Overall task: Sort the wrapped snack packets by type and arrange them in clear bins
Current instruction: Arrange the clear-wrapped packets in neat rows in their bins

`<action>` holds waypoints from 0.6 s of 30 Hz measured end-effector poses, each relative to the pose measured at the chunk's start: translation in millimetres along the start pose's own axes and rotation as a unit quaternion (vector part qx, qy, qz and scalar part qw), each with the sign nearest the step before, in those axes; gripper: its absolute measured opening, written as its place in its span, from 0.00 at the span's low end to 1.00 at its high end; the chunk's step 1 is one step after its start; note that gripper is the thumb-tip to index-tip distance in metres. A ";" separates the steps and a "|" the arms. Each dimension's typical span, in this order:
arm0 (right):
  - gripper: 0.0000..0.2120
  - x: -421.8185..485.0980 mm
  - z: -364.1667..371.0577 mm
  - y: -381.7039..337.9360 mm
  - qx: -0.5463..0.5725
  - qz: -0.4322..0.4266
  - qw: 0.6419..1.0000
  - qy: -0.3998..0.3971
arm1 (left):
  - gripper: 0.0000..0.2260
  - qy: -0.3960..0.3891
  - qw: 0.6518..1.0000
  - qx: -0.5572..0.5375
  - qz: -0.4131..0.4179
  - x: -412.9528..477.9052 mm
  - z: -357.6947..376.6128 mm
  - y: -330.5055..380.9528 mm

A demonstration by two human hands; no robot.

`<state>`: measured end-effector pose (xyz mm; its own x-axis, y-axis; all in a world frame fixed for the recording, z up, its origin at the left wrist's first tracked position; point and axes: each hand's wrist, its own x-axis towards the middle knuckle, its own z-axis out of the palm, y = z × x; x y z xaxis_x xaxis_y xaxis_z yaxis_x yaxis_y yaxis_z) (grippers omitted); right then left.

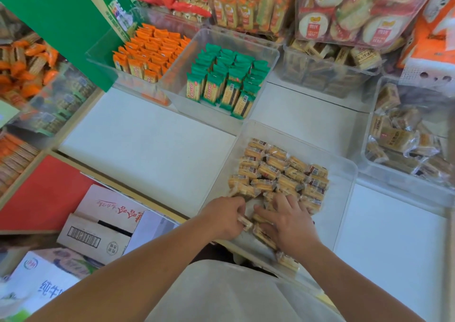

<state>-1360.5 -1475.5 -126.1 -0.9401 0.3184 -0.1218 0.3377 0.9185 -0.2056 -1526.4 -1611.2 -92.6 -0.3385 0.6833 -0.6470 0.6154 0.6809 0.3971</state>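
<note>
The white shelf (pixel 147 144) carries several clear bins; the near bin (pixel 341 213) sits at its front edge, right below the camera; behind it stand a bin of green-wrapped cracker packets (pixel 226 83), set upright in neat rows, and to that one's left a bin of orange-wrapped packets (pixel 150 51), likewise in rows; both look finished. A cardboard carton (pixel 98 225) lies off the shelf to the left.

Inside the near bin the yellow biscuit packets (pixel 278 174) form a tight block over its far and middle part; the front strip is looser, with a few packets lying at odd angles near the front wall.

The step in hand, as I judge it, is filling out this block's front rows. The right hand (pixel 289 224) lies spread, fingers fairly straight, flat on the packets at the block's front edge, gripping nothing and seemingly holding them in place; the left hand (pixel 225 217) has its fingers curled round a single packet (pixel 245 222), which pokes out toward the right hand, just above the bin floor.

The next move probably calls for seating that packet in the gap between the two hands, aligned with its neighbours, while the flat hand keeps the row from sliding; then the loose packets at the front want the same treatment.
</note>
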 end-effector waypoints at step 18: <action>0.23 11.6 -35.9 -18.1 0.324 0.043 0.945 0.010 | 0.24 0.187 0.977 -0.091 0.057 -47.3 -9.1 5.6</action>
<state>-1379.2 -1480.0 -88.9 -0.9060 0.3964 -0.1481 0.3650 0.5549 -0.7476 -1513.5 -1637.3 -53.8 -0.5324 0.7826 -0.3228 0.5389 0.6073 0.5838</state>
